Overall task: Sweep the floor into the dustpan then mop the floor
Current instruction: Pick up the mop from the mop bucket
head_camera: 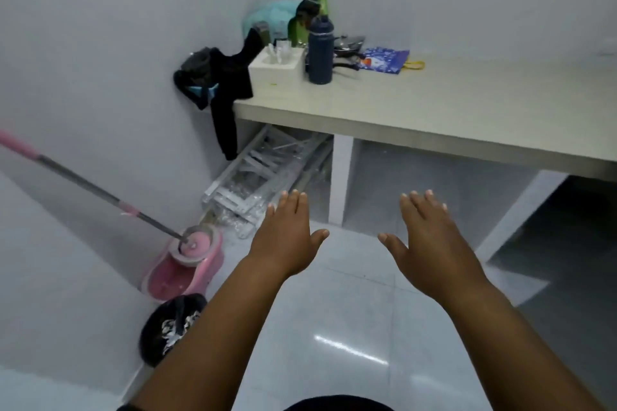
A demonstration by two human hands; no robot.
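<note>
The tiled floor (350, 327) spreads pale and glossy across the room, catching a streak of light. The worktop (434, 110) runs along the far wall, its clutter (300, 37) bunched at the corner end, presumably so it stays off the ground being cleaned. By the left wall the mop (83, 182) leans out of the pink bucket (187, 270), its head seated in the spinner basket, which looks like parking it ready to wring. No dustpan is in view. Both hands hover over the floor, palms down. The left hand (287, 237) has its grip spread wide, holding nothing, and the right hand (430, 243) is equally open and empty. I'd guess they are free for fetching a tool.
</note>
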